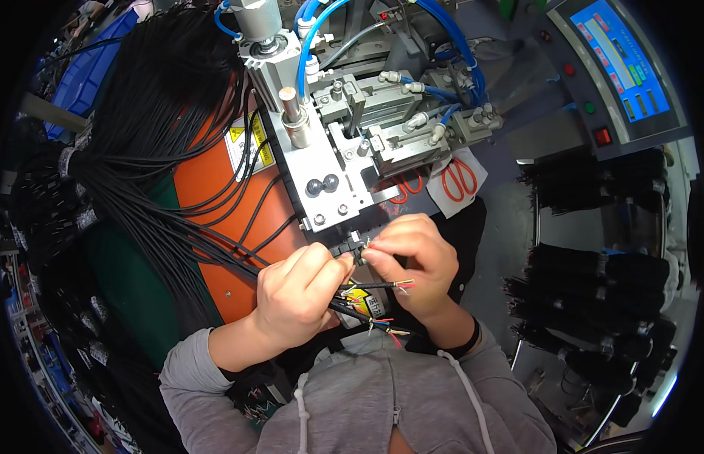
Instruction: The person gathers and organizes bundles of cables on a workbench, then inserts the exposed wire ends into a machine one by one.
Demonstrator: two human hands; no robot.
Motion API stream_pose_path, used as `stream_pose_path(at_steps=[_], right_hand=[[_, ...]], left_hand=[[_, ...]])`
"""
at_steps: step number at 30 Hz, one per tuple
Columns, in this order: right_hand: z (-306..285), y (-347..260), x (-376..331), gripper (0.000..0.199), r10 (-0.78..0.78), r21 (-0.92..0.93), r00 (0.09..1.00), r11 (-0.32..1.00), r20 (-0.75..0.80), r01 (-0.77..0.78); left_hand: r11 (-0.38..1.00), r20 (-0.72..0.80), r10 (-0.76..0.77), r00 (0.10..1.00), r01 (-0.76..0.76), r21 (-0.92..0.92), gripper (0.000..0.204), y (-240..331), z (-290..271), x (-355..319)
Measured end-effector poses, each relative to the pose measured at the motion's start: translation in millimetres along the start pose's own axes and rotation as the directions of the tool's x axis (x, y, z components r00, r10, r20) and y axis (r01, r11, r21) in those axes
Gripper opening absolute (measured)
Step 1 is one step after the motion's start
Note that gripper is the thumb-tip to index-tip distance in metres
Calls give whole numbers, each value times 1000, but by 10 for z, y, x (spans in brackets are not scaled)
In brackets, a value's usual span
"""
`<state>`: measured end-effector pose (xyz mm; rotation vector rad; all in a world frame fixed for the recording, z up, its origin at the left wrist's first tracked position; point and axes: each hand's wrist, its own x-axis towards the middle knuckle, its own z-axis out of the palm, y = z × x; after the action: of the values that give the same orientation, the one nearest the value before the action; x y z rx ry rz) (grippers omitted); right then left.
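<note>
My left hand (pixel 303 291) is closed around black cables (pixel 333 304), whose stripped ends fan out below it in thin red, white, yellow and green wires (pixel 397 286). Thumb and forefinger of my right hand (pixel 418 261) are pinched together on the fine wire ends (pixel 369 243) of one cable. Both sets of fingertips meet at a small dark fixture (pixel 350 245) on the front of a metal machine (pixel 322 170). My fingers hide part of that fixture and of the cable in it.
A large bundle of black cables (pixel 133 178) runs over an orange surface (pixel 197 181) on the left. Blue air tubes (pixel 473 45) loop above the machine. Red-handled scissors (pixel 459 180) lie right of it. A control panel (pixel 620 64) stands far right, above racked cable bundles (pixel 594 295).
</note>
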<state>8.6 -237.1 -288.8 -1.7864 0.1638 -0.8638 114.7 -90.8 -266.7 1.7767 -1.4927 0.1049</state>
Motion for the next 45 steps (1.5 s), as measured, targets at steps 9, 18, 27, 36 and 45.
stream_pose_path(at_steps=[9,18,27,36,45], right_hand=[[-66,51,14,19,27,-73,998,997,54,-23],[-284,-14,95,11,488,-68,767,858,416,-509],[-164,163,40,9,353,-99,900,935,257,-339],[4,273,-6,8,100,-359,971,933,219,-15],[52,450,-155,8,527,50,840,842,131,-536]], left_hand=[[998,71,-1,997,-4,68,16,-14,-10,-19],[974,130,47,990,-74,214,21,-30,13,-31],[923,245,18,969,-110,368,34,62,49,-31],[866,242,-114,964,-23,500,35,104,101,-81],[896,194,-12,981,-76,438,30,-43,132,-45]])
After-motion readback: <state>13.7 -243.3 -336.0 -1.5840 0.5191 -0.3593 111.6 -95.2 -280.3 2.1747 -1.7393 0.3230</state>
